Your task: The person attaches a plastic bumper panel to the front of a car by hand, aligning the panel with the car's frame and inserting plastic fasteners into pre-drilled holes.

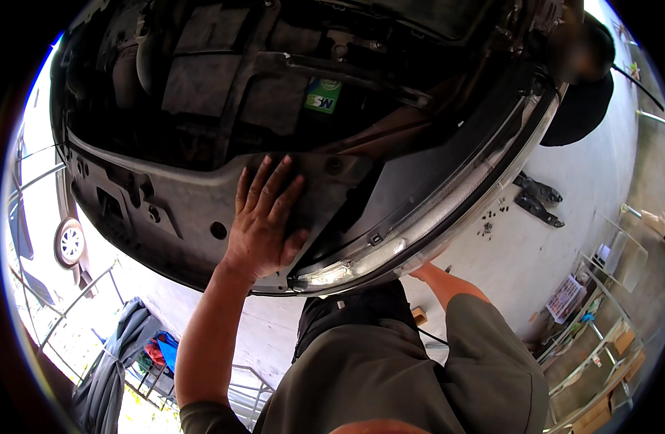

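Pale concrete floor point(564, 217) lies beyond the open front of a car, carrying two black elongated parts point(538, 197) and a scatter of small dark fasteners point(491, 217). Your left hand point(263, 224) is spread wide, fingers splayed, palm pressed flat on the grey plastic front panel point(166, 210) just beside the one long clear headlamp point(419, 224); it grips nothing. Your right hand is hidden under the headlamp, so you cannot tell its state, and one green-and-white rectangular sticker point(322, 95) sits deep in the engine bay.

I count one hand point(263, 224) spread flat at the centre, one headlight point(419, 224) toward three o'clock, two black brackets point(538, 199) on the floor further right, and one car wheel point(70, 243) at nine o'clock.
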